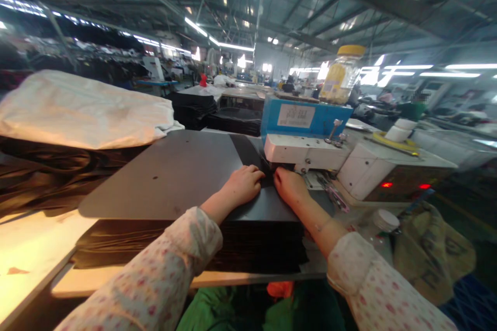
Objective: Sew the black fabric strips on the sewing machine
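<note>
A dark fabric strip runs across the smooth grey metal plate toward the white machine head. My left hand rests on the plate with its fingers curled and closed on the strip's near part. Close by on the right, my right hand is bent just under the machine head, its fingers closed at the same dark fabric. Both sets of fingertips partly hide the fabric between them. Beside my right hand are the machine's metal clamp parts.
Below the plate lies a thick stack of dark fabric. White cloth covers a brown pile at left. A blue guard and yellow-lidded jar stand above the machine; a control box and sack are at right.
</note>
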A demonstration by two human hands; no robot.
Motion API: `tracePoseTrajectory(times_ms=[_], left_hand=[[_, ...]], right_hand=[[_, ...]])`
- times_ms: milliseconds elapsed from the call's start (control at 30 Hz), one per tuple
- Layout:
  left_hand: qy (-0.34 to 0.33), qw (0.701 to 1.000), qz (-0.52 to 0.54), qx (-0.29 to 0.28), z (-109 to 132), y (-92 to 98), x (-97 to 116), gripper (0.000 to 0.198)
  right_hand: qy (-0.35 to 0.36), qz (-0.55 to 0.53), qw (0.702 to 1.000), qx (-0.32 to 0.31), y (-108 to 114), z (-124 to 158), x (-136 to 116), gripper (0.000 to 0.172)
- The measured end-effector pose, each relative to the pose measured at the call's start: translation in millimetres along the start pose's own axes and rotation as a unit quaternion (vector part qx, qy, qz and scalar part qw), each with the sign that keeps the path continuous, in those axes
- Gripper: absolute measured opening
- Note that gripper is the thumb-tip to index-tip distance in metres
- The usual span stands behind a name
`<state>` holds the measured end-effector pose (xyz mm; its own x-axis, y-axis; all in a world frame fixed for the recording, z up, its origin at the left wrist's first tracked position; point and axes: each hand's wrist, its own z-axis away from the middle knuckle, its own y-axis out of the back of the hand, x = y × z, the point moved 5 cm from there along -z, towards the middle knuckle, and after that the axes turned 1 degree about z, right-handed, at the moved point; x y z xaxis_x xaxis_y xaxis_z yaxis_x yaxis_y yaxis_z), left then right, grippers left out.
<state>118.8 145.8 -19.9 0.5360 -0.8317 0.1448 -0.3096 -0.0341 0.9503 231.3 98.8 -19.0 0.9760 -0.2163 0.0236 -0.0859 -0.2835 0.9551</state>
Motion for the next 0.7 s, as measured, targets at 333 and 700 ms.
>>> tracePoseTrajectory(times_ms=[333, 700], left_hand=[[0.058, 0.998, -0.034, -0.013, -18, -3.9, -24, 0.032], [-0.030, 0.999, 0.015, -0.019, 24, 27.5, -17, 0.021]], right_hand=[[0.015, -0.043, 0.999, 0.017, 0, 0, 1, 0.022], [-0.032, -0.573, 0.789, -0.218, 7, 89, -6, 0.039]])
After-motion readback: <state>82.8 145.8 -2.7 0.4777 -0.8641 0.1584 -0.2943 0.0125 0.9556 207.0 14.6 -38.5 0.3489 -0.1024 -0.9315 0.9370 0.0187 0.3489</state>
